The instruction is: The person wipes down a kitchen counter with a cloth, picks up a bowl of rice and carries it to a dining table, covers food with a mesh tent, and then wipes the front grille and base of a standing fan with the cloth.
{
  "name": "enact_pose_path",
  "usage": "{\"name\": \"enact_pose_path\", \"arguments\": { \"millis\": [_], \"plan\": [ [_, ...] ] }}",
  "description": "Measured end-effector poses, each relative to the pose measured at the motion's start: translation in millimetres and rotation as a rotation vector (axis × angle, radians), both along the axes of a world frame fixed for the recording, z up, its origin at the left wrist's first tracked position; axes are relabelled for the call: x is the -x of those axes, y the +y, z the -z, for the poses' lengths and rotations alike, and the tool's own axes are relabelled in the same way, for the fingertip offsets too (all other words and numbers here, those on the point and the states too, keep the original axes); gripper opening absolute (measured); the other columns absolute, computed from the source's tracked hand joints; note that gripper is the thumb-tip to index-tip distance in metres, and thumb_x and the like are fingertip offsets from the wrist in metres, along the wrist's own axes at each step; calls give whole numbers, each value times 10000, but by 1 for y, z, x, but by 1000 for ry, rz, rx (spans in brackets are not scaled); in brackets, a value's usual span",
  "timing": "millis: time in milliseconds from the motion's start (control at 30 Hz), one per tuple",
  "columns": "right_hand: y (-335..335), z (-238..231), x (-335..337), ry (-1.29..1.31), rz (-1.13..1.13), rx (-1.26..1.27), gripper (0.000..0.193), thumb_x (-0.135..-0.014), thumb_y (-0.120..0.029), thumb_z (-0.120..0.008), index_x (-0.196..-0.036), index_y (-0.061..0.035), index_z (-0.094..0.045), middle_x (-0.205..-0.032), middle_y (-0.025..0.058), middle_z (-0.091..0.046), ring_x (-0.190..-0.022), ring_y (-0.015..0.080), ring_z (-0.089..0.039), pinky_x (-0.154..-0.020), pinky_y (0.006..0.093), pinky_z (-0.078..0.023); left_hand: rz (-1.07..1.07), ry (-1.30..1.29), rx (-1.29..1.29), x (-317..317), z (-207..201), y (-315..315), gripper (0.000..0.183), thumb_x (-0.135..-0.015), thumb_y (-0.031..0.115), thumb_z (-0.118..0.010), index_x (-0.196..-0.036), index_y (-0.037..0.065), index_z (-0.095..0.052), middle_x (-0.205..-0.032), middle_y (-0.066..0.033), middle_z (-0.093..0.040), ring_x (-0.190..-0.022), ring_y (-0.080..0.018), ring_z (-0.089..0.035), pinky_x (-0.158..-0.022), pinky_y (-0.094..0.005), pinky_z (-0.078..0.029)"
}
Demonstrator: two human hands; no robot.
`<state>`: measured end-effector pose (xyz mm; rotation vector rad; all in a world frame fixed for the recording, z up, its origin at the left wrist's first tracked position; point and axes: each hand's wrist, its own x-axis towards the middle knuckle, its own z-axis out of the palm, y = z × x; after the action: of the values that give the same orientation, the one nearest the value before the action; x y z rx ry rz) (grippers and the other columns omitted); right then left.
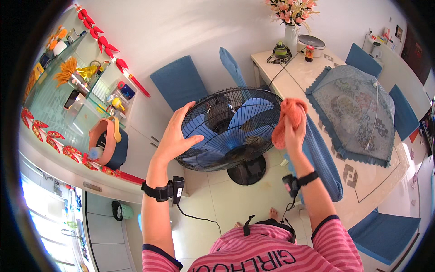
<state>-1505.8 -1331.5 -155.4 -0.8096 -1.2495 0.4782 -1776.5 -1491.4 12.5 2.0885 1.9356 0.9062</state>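
Note:
A black standing fan point(231, 129) with blue blades behind a wire grille is tilted in front of me on a round black base point(247, 171). My left hand point(174, 133) grips the left rim of the grille, the thumb on the front wires and the fingers along the edge. Bunched in my right hand point(295, 133) is an orange cloth point(290, 119), pressed against the grille's right rim. The palm side of that hand is hidden by the cloth. Both wrists wear black straps with small devices.
To the right stands a table point(290, 72) bearing a grey lace food cover point(355, 109), a flower vase point(291, 37) and a lidded pot point(311, 45). Blue chairs surround it, one chair back point(324, 158) close by my right arm. Glass shelves point(68, 106) and a pink-and-navy basket point(108, 143) occupy the left.

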Motion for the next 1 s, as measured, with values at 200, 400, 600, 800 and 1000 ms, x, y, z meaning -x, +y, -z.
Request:
{"name": "enact_pose_path", "arguments": {
  "millis": [200,400,600,800,1000],
  "plan": [
    [18,12,-11,291,-542,301,477,-910,-114,-565,-1356,-10,-432,-1212,48,-552,-1062,130,-546,-921,281,-436,10,-24,-33,-5,5,7,851,-651,128,-795,-1394,85,-381,-1364,-118,-465,-1278,-267,-424,-1090,-370,-303],
    [-66,46,43,-140,-50,114,457,-761,-20,-669,-1190,-31,-512,-1294,159,-453,-1241,311,-430,-1037,402,-344,-17,-19,-37,-9,4,7,846,-647,107,-791,-1390,86,-385,-1358,-120,-465,-1277,-268,-424,-1088,-369,-307],
    [-100,76,52,-275,-257,-3,426,-662,18,-690,-1072,-29,-583,-1233,185,-438,-1133,374,-474,-981,410,-394,-20,-40,-45,-8,2,4,845,-650,83,-781,-1394,88,-379,-1361,-119,-462,-1284,-267,-418,-1092,-367,-302],
    [-24,70,15,189,65,147,375,-808,-8,-613,-1172,-25,-525,-1272,117,-486,-1214,280,-456,-1031,360,-349,-22,-43,-29,-6,4,3,849,-646,91,-782,-1395,88,-380,-1364,-111,-461,-1288,-259,-415,-1094,-363,-296],
    [13,39,-6,524,-490,486,384,-901,-103,-557,-1268,-13,-491,-1142,33,-577,-1050,143,-555,-923,288,-439,-38,-28,-44,-4,4,-1,830,-652,91,-776,-1387,85,-391,-1362,-115,-461,-1286,-263,-417,-1091,-366,-299]
  ]
}}
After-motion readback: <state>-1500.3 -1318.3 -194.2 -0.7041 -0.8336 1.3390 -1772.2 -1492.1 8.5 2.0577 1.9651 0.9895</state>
